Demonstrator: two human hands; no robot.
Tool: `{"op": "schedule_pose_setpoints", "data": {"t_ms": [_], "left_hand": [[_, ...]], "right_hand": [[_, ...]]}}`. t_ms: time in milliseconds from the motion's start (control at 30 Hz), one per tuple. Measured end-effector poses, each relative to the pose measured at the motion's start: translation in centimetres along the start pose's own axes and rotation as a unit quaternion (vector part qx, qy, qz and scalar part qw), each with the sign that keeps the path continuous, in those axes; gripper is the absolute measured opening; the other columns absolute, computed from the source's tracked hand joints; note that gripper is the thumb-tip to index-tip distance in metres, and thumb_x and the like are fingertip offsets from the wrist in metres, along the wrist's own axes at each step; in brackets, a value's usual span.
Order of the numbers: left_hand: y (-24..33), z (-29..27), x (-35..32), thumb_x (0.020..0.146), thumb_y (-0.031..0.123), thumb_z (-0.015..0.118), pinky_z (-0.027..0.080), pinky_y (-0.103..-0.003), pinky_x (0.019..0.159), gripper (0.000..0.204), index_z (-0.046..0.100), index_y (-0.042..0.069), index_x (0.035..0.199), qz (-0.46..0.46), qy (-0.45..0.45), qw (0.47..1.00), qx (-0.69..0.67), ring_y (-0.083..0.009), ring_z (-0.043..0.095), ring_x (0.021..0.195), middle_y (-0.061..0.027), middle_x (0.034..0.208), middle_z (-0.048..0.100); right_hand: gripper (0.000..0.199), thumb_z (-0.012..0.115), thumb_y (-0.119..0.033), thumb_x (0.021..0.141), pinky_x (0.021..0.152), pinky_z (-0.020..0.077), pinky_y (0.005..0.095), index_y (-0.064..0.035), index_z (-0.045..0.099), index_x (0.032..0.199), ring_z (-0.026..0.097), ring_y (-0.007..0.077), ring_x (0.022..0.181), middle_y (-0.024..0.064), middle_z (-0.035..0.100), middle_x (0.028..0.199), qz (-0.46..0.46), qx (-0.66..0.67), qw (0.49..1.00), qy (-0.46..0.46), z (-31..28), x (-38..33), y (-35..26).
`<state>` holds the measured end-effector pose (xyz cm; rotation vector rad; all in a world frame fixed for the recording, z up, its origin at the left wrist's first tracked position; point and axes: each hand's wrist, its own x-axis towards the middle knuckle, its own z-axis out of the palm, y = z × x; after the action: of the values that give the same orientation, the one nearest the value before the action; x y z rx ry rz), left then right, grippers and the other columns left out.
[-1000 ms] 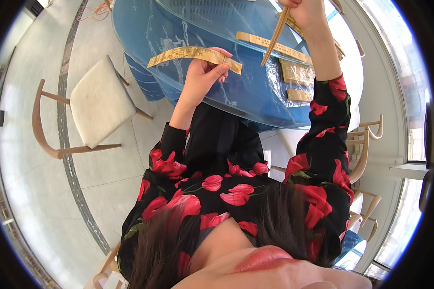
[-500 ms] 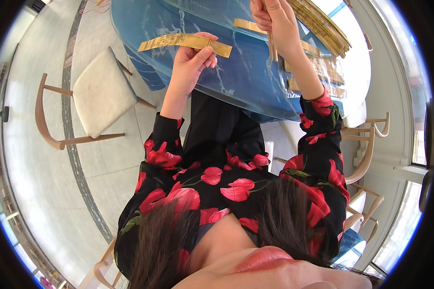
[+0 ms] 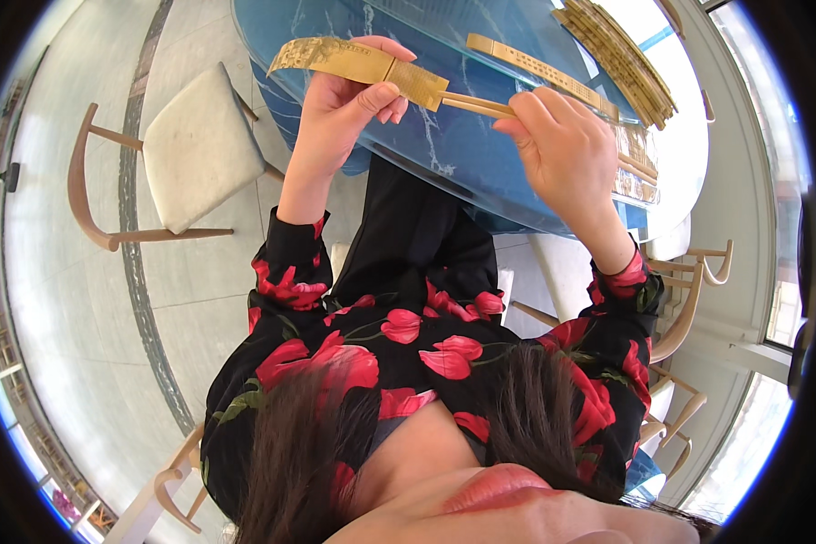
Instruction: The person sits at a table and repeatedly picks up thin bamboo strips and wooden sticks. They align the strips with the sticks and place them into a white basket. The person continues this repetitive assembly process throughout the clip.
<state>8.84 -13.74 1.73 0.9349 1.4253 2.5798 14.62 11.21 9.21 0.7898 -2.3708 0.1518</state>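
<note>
A gold paper chopstick sleeve (image 3: 334, 57) with dark printing bends across my left hand (image 3: 358, 91), which grips it between thumb and fingers over the table's near part. My right hand (image 3: 567, 145) is closed round a pair of pale wooden chopsticks (image 3: 476, 104). Their front ends meet the right, open end of the sleeve; how far they reach inside is hidden. Past my right hand lies another gold sleeve (image 3: 539, 71), flat on the blue marbled table (image 3: 435, 145).
At the table's far right lies a thick stack of gold sleeves (image 3: 618, 63). Beside my right wrist are chopsticks in clear plastic wrap (image 3: 637, 163). A pale cushioned chair (image 3: 195, 150) stands on the left, and more wooden chairs (image 3: 689, 299) are on the right.
My right hand has come down and nearer with the chopsticks, turning them from upright to lengthwise toward the sleeve. Their tips now meet its end. My left hand has shifted slightly left.
</note>
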Motion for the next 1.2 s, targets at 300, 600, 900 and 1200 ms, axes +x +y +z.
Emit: {"op": "schedule_pose_setpoints", "data": {"t_ms": [300,600,900,1200], "left_hand": [[0.1,0.9,0.0,0.097,0.003,0.066,0.050,-0.024,0.064,0.028,0.059,-0.002,0.123,-0.006,-0.010,1.000,0.016,-0.0122,0.060,0.074,-0.0066,0.097,0.064],[0.1,1.0,0.0,0.099,0.008,0.067,0.050,-0.024,0.066,0.029,0.058,-0.002,0.124,-0.004,-0.041,0.998,0.042,-0.0112,0.059,0.075,-0.0064,0.096,0.063],[0.3,1.5,0.1,0.101,0.010,0.065,0.049,-0.023,0.067,0.025,0.061,0.000,0.123,-0.014,-0.047,0.995,0.089,-0.0090,0.058,0.075,-0.0037,0.095,0.063],[0.0,2.7,0.3,0.106,0.019,0.056,0.044,-0.023,0.067,0.030,0.063,-0.001,0.128,-0.094,-0.069,0.978,0.172,-0.0065,0.051,0.074,-0.0025,0.098,0.068]], "right_hand": [[0.031,0.071,-0.037,0.090,0.053,0.0438,0.0391,-0.0113,0.057,0.080,0.058,0.0245,0.063,0.0035,0.049,0.070,0.011,0.026,1.000,0.001,0.6,-0.5,-0.2],[0.028,0.070,-0.035,0.093,0.055,0.0449,0.0409,-0.0100,0.060,0.084,0.060,0.0295,0.066,0.0059,0.055,0.072,0.053,0.106,0.992,-0.031,1.1,-1.1,-0.5],[0.034,0.064,-0.021,0.099,0.058,0.0452,0.0419,-0.0126,0.060,0.132,0.060,0.0342,0.063,0.0132,0.062,0.072,0.190,0.347,0.907,-0.142,1.1,-1.2,-1.6],[0.046,0.054,-0.016,0.108,0.048,0.0279,0.0206,-0.0127,0.046,0.153,0.038,0.0032,0.056,-0.0026,0.048,0.070,0.413,0.735,0.533,-0.071,4.2,-4.9,-5.8]]}}
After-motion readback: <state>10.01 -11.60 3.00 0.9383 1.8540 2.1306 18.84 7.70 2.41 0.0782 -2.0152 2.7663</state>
